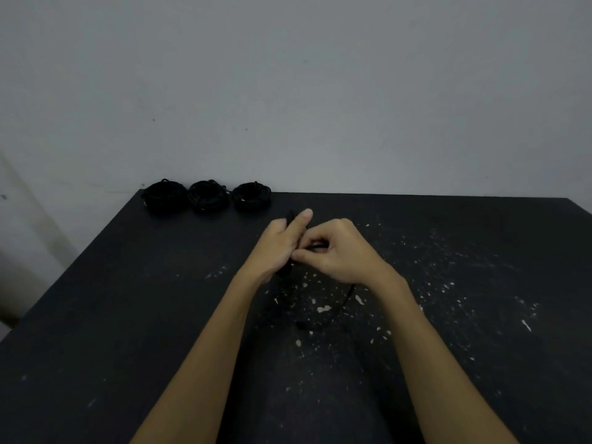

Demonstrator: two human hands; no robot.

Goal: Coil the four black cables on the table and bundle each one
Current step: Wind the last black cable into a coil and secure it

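Nearest the camera, a loose tail of the thin black fourth cable (344,301) is seen lying on the dark paint-flecked desk (128,315), running from a small plug end near the desk's middle up and away toward the right wrist. Both hands are held together just above the desk, past that tail. The left hand (282,243) is wrapped round a narrow coil of the same cable, stood roughly on edge, long axis pointing away from the person and slightly right; the coil's top shows beside the raised finger, its bottom below the palm. The right hand (336,249) is curled, fingers pinching the cable strand right against the coil, touching the left hand. So the free tail lies below and to the right of the coil, on the right hand's side; that hand is judged better placed to feed the remaining length round. The cable looks slim, matte and limp, hard to separate from the dark desk. Farther off, at the rear edge by the grey wall (320,91), three finished black cable bundles (206,196) are lined up side by side, left of the hands, well apart from them.
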